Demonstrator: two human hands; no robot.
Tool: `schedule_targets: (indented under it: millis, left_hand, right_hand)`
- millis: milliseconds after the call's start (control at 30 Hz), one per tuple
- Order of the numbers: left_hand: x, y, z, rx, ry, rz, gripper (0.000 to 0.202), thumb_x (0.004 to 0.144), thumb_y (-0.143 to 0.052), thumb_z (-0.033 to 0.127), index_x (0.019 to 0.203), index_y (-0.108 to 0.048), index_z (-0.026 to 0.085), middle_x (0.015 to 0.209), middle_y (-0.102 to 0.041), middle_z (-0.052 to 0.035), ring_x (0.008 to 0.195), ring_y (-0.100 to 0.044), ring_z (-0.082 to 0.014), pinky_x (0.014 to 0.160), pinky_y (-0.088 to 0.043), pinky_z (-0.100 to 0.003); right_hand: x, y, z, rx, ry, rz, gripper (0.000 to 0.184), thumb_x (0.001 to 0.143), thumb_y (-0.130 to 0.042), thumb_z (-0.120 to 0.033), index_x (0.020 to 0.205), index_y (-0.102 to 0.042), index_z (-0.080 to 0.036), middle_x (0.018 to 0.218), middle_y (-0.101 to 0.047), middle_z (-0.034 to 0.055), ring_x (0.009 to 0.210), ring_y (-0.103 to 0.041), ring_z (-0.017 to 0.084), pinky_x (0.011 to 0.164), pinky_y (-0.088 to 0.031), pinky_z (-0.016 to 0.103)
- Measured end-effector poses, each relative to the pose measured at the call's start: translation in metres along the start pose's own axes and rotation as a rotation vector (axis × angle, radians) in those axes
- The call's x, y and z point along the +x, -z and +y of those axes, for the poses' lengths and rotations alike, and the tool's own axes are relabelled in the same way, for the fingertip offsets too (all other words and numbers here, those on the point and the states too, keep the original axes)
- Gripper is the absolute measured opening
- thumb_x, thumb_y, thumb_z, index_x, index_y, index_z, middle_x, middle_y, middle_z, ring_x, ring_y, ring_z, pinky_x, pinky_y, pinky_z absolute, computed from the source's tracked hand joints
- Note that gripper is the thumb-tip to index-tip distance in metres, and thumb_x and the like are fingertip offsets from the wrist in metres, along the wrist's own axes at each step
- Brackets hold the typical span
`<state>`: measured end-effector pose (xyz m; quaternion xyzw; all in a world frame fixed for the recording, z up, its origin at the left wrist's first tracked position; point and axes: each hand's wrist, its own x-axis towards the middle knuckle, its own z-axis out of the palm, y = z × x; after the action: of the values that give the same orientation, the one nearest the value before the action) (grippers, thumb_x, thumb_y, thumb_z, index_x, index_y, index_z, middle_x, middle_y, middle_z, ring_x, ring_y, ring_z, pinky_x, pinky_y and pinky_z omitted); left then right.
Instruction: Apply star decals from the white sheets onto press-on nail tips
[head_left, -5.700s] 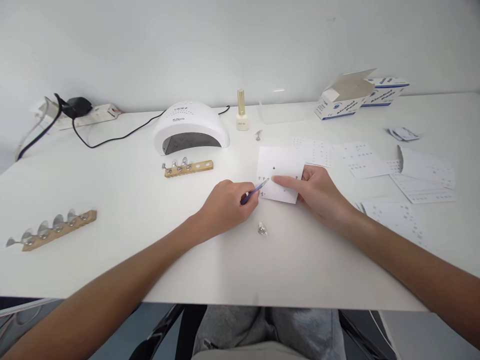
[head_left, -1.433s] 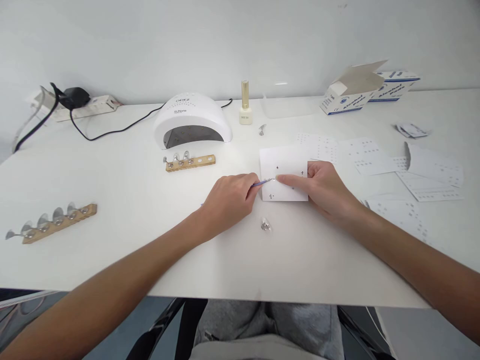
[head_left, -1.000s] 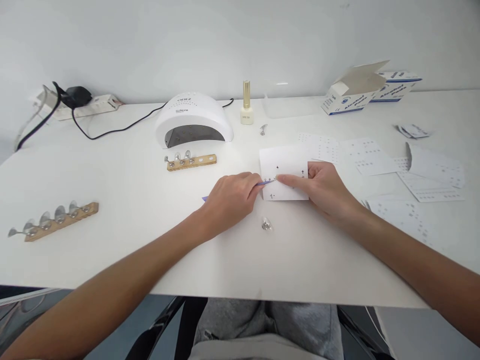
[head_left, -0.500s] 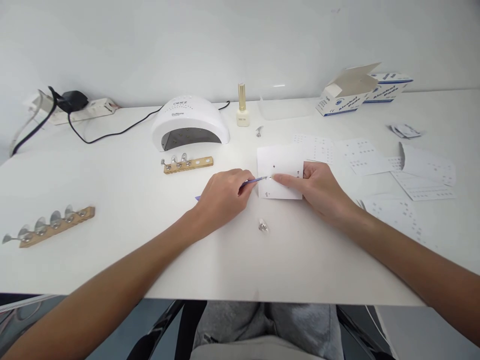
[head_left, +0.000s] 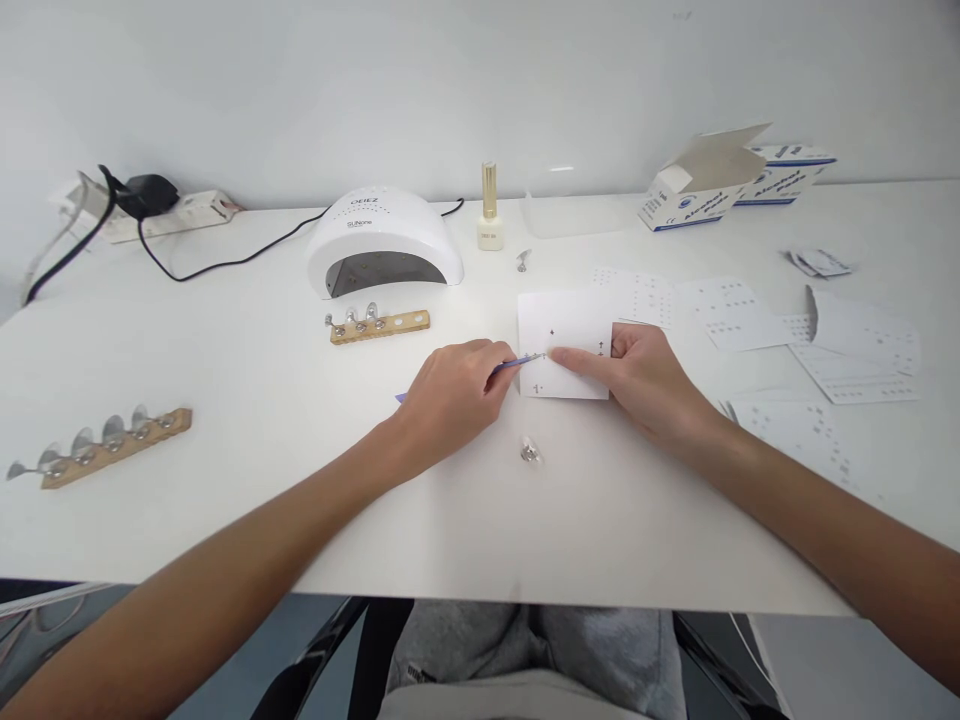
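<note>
My left hand [head_left: 461,395] is closed around slim purple tweezers [head_left: 510,364], whose tip meets the face of a small white sticker sheet [head_left: 574,375]. Tiny dark cross-shaped marks are scattered over this sheet. My right hand [head_left: 649,375] grips the sheet from its right side, thumb on the front near the tweezers' tip and the other fingers mostly hidden behind. On the table just below lies a small clear nail tip on a metal holder [head_left: 530,452]. I cannot make out whether the tweezers have lifted a mark.
Behind my left hand are a wooden strip with nail-tip stands [head_left: 412,322] and a white nail lamp [head_left: 386,240]. Another loaded strip [head_left: 176,422] lies far left. A polish bottle [head_left: 490,230], alcohol pad boxes [head_left: 694,195] and loose sticker sheets [head_left: 731,310] stand or lie behind and right.
Everything has shifted slightly in the view as the head moved. Both hands keep their hold, and the tweezers' tip stays at about the same spot on the sheet.
</note>
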<state>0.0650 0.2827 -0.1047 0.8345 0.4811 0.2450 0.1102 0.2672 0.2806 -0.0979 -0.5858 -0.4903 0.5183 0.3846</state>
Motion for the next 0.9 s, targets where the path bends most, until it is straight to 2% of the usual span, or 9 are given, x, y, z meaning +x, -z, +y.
schedule_targets:
  millis: [300, 500, 700, 800, 900]
  left_hand:
    - [0.0, 0.002, 0.004, -0.038, 0.021, 0.003, 0.018, 0.089, -0.053, 0.024, 0.077, -0.064, 0.016, 0.067, -0.06, -0.0004, 0.056, -0.047, -0.0095, 0.056, -0.036, -0.024]
    - [0.001, 0.004, 0.004, -0.046, -0.033, 0.079, 0.02, 0.09, -0.053, 0.026, 0.077, -0.065, 0.016, 0.063, -0.057, 0.0012, 0.053, -0.042, -0.0079, 0.053, -0.033, -0.024]
    - [0.001, 0.006, 0.003, -0.086, -0.059, 0.164, 0.019, 0.093, -0.055, 0.026, 0.086, -0.071, 0.018, 0.068, -0.059, 0.0002, 0.057, -0.047, -0.0079, 0.055, -0.036, -0.023]
    - [0.001, 0.003, -0.002, -0.045, -0.133, 0.232, 0.016, 0.09, -0.06, 0.027, 0.092, -0.074, 0.019, 0.072, -0.06, -0.0001, 0.054, -0.044, -0.0067, 0.054, -0.036, -0.023]
    - [0.002, 0.001, -0.006, 0.005, -0.19, 0.243, 0.019, 0.092, -0.056, 0.024, 0.096, -0.073, 0.019, 0.078, -0.063, -0.0018, 0.055, -0.043, -0.0066, 0.053, -0.037, -0.022]
  right_hand:
    - [0.001, 0.0, 0.002, -0.011, -0.002, 0.0, 0.035, 0.067, -0.079, -0.047, 0.066, -0.059, -0.018, 0.066, -0.06, 0.0011, 0.057, -0.054, 0.014, 0.045, -0.041, 0.025]
    - [0.001, 0.0, 0.0, 0.027, 0.0, -0.012, 0.033, 0.068, -0.079, -0.044, 0.064, -0.059, -0.018, 0.067, -0.06, 0.0012, 0.058, -0.055, 0.014, 0.046, -0.041, 0.025]
    - [0.001, 0.001, -0.002, 0.05, -0.027, 0.011, 0.04, 0.065, -0.082, -0.041, 0.058, -0.05, -0.019, 0.058, -0.05, -0.0034, 0.051, -0.047, 0.01, 0.042, -0.034, 0.023]
    - [0.002, 0.001, -0.003, 0.089, -0.028, -0.006, 0.036, 0.065, -0.082, -0.039, 0.06, -0.053, -0.018, 0.061, -0.054, -0.0024, 0.053, -0.051, 0.011, 0.045, -0.038, 0.024]
    - [0.004, 0.002, -0.002, 0.121, -0.034, -0.037, 0.031, 0.067, -0.081, -0.038, 0.064, -0.059, -0.017, 0.069, -0.062, 0.0012, 0.061, -0.058, 0.014, 0.051, -0.046, 0.026]
